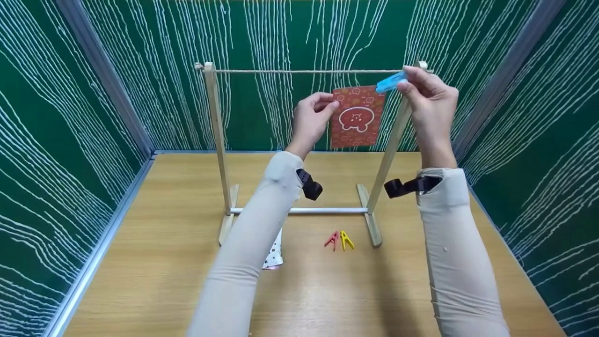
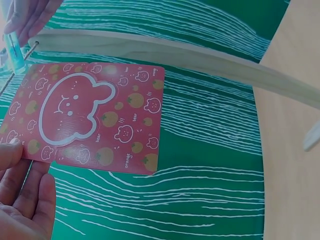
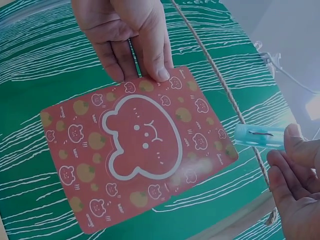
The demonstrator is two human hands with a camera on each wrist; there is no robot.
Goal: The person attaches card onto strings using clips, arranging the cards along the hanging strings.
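Note:
A red card (image 1: 356,119) printed with a white-outlined bear face hangs upright just below the rope (image 1: 290,71). Thumb and fingers of my left hand (image 1: 312,119) pinch its left edge. Between thumb and fingers, my right hand (image 1: 430,105) holds a light blue clothespin (image 1: 389,82) at the card's upper right corner. In the right wrist view, the clothespin (image 3: 257,135) overlaps the rope (image 3: 220,75), its tip close to the card's corner (image 3: 231,151). Whether it bites on the card or the rope, I cannot tell.
The rope runs between two wooden posts (image 1: 217,140), joined low down by a white bar (image 1: 327,210). A pink clothespin (image 1: 332,240) and a yellow clothespin (image 1: 346,240) lie on the table (image 1: 327,299). Partly behind my left forearm lies a white spotted item (image 1: 275,252).

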